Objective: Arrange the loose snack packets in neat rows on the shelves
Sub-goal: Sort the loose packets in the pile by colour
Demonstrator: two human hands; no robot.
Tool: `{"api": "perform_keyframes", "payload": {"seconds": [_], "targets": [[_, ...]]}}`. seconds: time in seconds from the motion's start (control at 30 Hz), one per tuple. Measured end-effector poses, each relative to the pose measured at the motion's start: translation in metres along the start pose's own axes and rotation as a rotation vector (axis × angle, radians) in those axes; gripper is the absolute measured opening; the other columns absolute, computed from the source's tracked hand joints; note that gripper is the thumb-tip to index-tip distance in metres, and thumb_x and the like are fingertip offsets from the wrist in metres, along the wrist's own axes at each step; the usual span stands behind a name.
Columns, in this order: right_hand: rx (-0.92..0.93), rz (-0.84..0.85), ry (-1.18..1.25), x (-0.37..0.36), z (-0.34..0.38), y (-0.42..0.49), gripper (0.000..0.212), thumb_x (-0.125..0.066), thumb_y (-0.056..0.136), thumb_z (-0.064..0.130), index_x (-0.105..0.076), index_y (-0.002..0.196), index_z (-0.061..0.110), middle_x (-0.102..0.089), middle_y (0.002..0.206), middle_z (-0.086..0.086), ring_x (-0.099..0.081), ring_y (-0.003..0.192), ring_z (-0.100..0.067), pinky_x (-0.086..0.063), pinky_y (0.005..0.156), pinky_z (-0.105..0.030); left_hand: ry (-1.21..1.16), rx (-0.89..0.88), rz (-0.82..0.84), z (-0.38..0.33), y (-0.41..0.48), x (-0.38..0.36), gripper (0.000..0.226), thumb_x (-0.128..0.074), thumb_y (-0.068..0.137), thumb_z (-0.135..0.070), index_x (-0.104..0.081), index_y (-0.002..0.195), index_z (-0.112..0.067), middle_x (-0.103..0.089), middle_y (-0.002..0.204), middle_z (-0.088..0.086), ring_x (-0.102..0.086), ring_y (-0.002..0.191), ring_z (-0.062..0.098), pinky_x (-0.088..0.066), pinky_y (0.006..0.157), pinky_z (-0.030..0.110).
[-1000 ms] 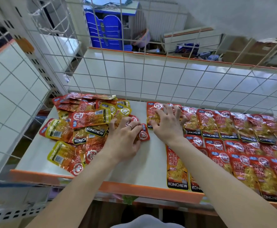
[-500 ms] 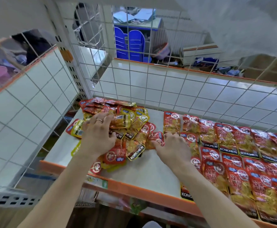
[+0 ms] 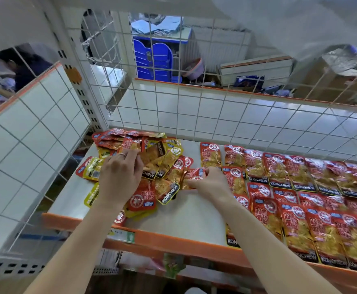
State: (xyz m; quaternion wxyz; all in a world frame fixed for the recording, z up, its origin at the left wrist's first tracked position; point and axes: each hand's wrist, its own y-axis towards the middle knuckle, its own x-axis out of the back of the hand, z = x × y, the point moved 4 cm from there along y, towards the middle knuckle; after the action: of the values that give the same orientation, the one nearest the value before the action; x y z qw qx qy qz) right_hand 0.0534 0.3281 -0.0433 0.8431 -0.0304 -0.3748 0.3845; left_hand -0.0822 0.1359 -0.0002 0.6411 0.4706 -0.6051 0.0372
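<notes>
A loose heap of red and yellow snack packets (image 3: 152, 164) lies on the left part of the white shelf (image 3: 190, 215). Neat overlapping rows of the same red packets (image 3: 296, 192) fill the shelf's right side. My left hand (image 3: 120, 177) rests on top of the heap, fingers bent over the packets near its back. My right hand (image 3: 211, 183) pinches one red packet (image 3: 194, 177) at the heap's right edge, next to the rows.
White wire mesh walls (image 3: 194, 115) close the shelf at the back and left. An orange lip (image 3: 173, 240) with a price tag runs along the front. Beyond the mesh stand blue chairs (image 3: 154, 58) and boxes. A person sits at far left.
My right hand left the arranged rows and moved left to the heap, taking hold of a red packet. My left hand shifted left and back onto the heap. The view swung left.
</notes>
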Motion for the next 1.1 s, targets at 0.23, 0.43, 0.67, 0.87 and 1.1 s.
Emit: {"api": "perform_keyframes", "payload": {"seconds": [0.23, 0.43, 0.67, 0.87, 1.1], "targets": [[0.208, -0.144, 0.322, 0.04, 0.015, -0.026, 0.017, -0.069, 0.088, 0.016, -0.057, 0.099, 0.016, -0.065, 0.082, 0.004, -0.061, 0.069, -0.004, -0.049, 0.063, -0.014, -0.601, 0.377, 0.003, -0.002, 0.006, 0.01, 0.017, -0.04, 0.108, -0.021, -0.051, 0.107, -0.008, -0.058, 0.07, 0.002, -0.059, 0.055, 0.017, -0.049, 0.048, 0.036], [0.331, -0.224, 0.585, 0.07, 0.009, -0.039, 0.014, -0.069, 0.092, 0.02, -0.064, 0.103, 0.024, -0.073, 0.094, 0.005, -0.071, 0.088, -0.007, -0.056, 0.07, -0.021, -1.206, 0.767, 0.178, -0.032, 0.0, 0.013, 0.041, -0.075, 0.088, -0.017, -0.054, 0.123, -0.018, -0.07, 0.108, 0.001, -0.074, 0.088, 0.016, -0.061, 0.066, 0.029], [0.349, -0.131, 0.656, 0.091, -0.019, -0.053, 0.025, -0.067, 0.093, 0.013, -0.065, 0.112, 0.028, -0.074, 0.101, 0.012, -0.069, 0.1, -0.008, -0.059, 0.084, -0.038, -1.396, 0.674, 0.129, -0.064, 0.001, 0.02, 0.034, -0.085, 0.066, -0.005, -0.071, 0.089, -0.026, -0.073, 0.08, -0.007, -0.068, 0.075, 0.016, -0.055, 0.068, 0.029], [0.251, -0.052, 0.693, 0.102, -0.047, -0.054, 0.035, -0.068, 0.089, 0.001, -0.063, 0.117, 0.022, -0.073, 0.108, -0.004, -0.069, 0.104, -0.022, -0.057, 0.088, -0.042, -1.629, 0.636, 0.2, -0.09, 0.001, 0.019, 0.029, -0.079, 0.058, 0.001, -0.08, 0.073, -0.024, -0.074, 0.077, -0.004, -0.07, 0.077, 0.017, -0.058, 0.075, 0.039], [0.239, -0.049, 0.705, 0.11, -0.06, -0.056, 0.024, -0.069, 0.089, 0.005, -0.067, 0.109, 0.018, -0.076, 0.102, -0.004, -0.072, 0.097, -0.019, -0.058, 0.084, -0.033, -1.47, 0.743, 0.276, -0.109, -0.012, -0.003, 0.023, -0.077, 0.077, 0.001, -0.078, 0.087, -0.02, -0.077, 0.095, 0.007, -0.073, 0.091, 0.026, -0.059, 0.077, 0.042]]}}
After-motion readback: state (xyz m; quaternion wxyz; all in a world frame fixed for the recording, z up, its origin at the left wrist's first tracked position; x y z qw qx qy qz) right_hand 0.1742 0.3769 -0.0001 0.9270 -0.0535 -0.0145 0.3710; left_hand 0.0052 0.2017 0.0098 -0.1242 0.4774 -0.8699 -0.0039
